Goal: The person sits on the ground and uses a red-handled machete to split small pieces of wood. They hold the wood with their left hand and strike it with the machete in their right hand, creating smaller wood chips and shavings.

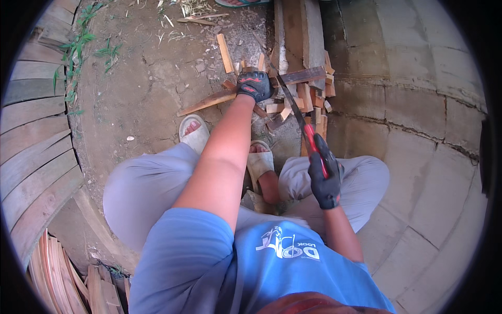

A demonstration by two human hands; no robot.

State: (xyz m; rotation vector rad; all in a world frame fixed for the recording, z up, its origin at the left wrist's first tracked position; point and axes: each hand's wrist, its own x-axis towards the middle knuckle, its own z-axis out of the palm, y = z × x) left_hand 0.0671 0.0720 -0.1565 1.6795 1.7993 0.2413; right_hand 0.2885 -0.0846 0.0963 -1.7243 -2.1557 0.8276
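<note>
My right hand (326, 177), in a black glove, is wrapped round the red handle of a machete (291, 98). Its long, dark blade slants up and to the left, passing just right of my left hand (254, 86) and across the wood strip. That left hand, also gloved with red marks on its back, is closed on a dark-faced wood strip (303, 76) that reaches right onto a wooden beam (314, 42). Whether the blade touches the strip, I cannot tell. Short cut wood pieces (275, 108) lie in a pile below and around it.
A longer wood slat (206, 103) lies on the dirt left of my left hand. My sandalled feet (261, 163) are close to the pile. Brick paving (408, 120) spreads on the right, curved planks (39, 115) line the left, and another person's sandal (241, 2) shows at the top.
</note>
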